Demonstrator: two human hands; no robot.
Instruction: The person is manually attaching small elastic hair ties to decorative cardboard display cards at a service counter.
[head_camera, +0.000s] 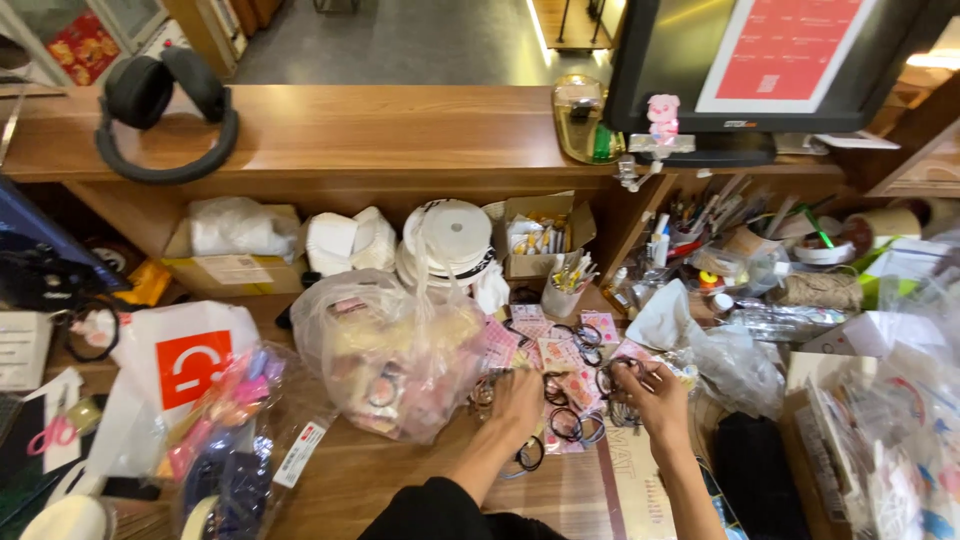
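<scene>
Hands low at centre of a cluttered wooden counter (420, 470), both busy among dark hair ties. Left hand (517, 402) palm down, fingers curled over a small bunch of dark elastic rings (487, 388) just beside a clear plastic bag of trinkets (390, 355); fingers bent but hard to say how tightly closed, grip state unclear. Right hand (657, 398) raised slightly, fingertips pinched on a dark loop (612, 377), grip closed around that ring. Between and below both hands, more dark loops (563, 422) scattered over pink printed cards (545, 350), some overlapping, one ring (530, 455) lying near left wrist. Dark sleeve (440, 512) at bottom edge.

Left of bag: white carrier with orange square (180, 365), and another clear bag of colourful bits (235, 440) touching it. Pink-handled scissors (55, 432) far left. Behind, under upper shelf: cardboard box (235, 268), rolls of white ribbon (452, 240), open small box of pens (540, 240), cup of pencils (562, 292). On upper shelf: black headphones (165, 115), monitor (760, 70) with a pink figurine (662, 115) at lower edge. Right side crowded with tape rolls, twine spool (822, 290) and crumpled clear wrapping (735, 360).
</scene>
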